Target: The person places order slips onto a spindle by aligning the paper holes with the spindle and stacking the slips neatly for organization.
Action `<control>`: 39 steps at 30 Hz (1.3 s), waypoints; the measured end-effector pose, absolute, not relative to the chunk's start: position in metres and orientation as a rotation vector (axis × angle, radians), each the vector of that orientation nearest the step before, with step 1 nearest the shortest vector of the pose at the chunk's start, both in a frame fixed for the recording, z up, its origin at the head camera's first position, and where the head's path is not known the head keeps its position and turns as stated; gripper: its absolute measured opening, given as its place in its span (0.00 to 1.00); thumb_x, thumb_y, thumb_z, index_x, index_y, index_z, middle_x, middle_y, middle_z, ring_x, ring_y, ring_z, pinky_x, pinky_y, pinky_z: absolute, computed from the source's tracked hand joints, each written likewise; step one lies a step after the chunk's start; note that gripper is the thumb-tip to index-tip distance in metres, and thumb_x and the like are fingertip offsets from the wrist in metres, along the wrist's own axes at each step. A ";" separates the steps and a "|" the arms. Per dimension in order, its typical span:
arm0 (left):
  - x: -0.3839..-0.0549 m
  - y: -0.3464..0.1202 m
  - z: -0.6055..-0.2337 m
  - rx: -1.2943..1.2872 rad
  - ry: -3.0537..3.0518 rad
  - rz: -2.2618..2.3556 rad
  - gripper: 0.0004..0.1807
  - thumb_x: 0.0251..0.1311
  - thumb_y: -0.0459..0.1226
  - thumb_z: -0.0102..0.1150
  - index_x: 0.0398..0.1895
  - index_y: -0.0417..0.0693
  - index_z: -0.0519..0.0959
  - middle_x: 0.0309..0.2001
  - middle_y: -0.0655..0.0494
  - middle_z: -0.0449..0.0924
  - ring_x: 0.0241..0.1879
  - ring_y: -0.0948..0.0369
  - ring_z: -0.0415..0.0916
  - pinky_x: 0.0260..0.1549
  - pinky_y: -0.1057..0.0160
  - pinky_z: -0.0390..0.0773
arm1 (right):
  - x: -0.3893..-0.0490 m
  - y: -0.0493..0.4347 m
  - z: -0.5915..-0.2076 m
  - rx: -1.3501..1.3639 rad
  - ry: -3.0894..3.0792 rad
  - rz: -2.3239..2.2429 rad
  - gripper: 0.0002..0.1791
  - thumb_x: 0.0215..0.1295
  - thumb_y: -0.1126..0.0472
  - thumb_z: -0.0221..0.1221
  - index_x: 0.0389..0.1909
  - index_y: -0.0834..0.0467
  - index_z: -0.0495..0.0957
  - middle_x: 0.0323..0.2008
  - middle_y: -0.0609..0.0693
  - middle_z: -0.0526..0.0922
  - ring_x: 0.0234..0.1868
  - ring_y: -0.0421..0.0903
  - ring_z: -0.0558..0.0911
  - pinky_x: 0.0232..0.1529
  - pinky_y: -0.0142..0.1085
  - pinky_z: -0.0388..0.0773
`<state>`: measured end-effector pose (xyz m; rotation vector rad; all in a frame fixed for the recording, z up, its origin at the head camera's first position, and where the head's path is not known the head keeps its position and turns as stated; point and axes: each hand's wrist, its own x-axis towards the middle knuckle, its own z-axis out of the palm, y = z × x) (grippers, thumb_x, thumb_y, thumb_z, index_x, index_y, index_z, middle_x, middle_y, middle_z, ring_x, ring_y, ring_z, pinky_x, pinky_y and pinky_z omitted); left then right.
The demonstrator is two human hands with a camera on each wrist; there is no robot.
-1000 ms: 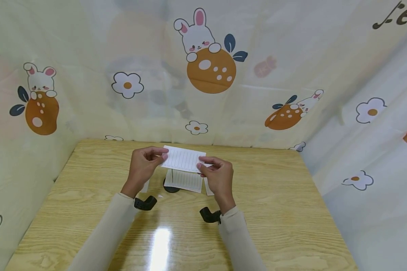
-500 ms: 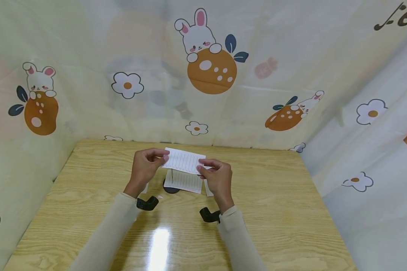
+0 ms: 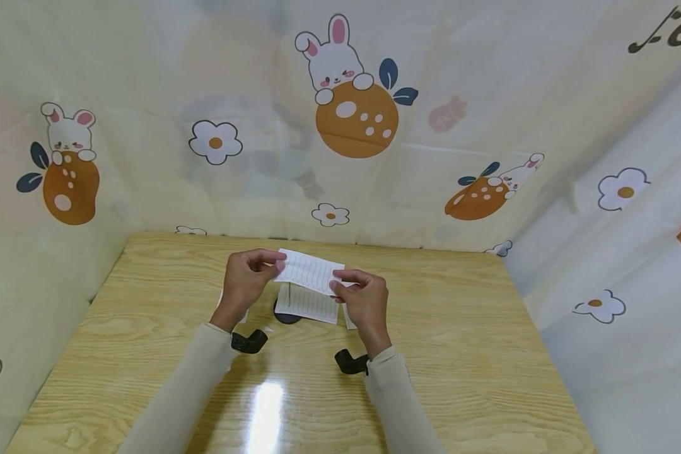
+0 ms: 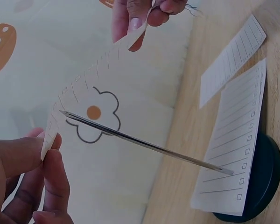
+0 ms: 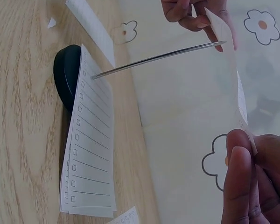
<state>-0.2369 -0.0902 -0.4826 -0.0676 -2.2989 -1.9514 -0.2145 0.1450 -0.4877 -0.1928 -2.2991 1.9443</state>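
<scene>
My left hand (image 3: 243, 285) and right hand (image 3: 365, 304) pinch opposite ends of a ruled paper sheet (image 3: 309, 272), holding it above a bill spike. In the left wrist view the sheet bows between my fingers. The spike's metal rod (image 4: 144, 143) points up at the sheet, its tip close to the paper near my left fingers; whether it touches, I cannot tell. Lower on the rod, similar checklist sheets (image 5: 91, 149) are threaded, lying over the round black base (image 5: 65, 77).
Loose paper sheets lie either side of the spike, one on the left (image 5: 91, 28), another on the right (image 4: 233, 60). A small white scrap (image 5: 51, 22) is on the wooden table (image 3: 465, 353). A printed curtain (image 3: 250, 183) stands behind the table.
The held sheet has come down slightly and its left end has shifted a little right, with my left hand. Both hands keep their pinch, and the spike stays where it was.
</scene>
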 end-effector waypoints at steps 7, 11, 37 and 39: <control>-0.235 -0.088 -0.493 -0.013 -2.390 -1.869 0.06 0.57 0.35 0.71 0.37 0.54 0.89 0.38 0.52 0.87 0.28 0.60 0.73 0.21 0.69 0.70 | -0.215 0.146 -0.496 -0.209 -2.353 1.871 0.08 0.52 0.67 0.74 0.34 0.54 0.89 0.33 0.51 0.88 0.23 0.51 0.86 0.29 0.41 0.85; -0.234 -0.087 -0.501 0.010 -2.392 -1.870 0.06 0.57 0.34 0.71 0.36 0.55 0.89 0.38 0.52 0.88 0.27 0.60 0.73 0.21 0.69 0.70 | -0.216 0.147 -0.502 -0.216 -2.372 1.863 0.09 0.52 0.67 0.74 0.34 0.54 0.89 0.34 0.51 0.88 0.25 0.53 0.86 0.27 0.38 0.84; -0.239 -0.080 -0.546 0.052 -2.537 -1.707 0.05 0.55 0.36 0.72 0.35 0.56 0.89 0.35 0.56 0.88 0.31 0.58 0.77 0.30 0.63 0.76 | -0.220 0.151 -0.541 -0.282 -2.570 1.658 0.08 0.51 0.64 0.75 0.32 0.49 0.90 0.35 0.47 0.88 0.22 0.40 0.83 0.23 0.35 0.81; -0.239 -0.080 -0.549 0.059 -2.545 -1.707 0.05 0.55 0.36 0.72 0.35 0.55 0.89 0.35 0.55 0.87 0.31 0.58 0.77 0.31 0.63 0.76 | -0.220 0.151 -0.544 -0.277 -2.603 1.581 0.07 0.51 0.62 0.75 0.31 0.47 0.90 0.33 0.44 0.88 0.22 0.39 0.81 0.23 0.32 0.77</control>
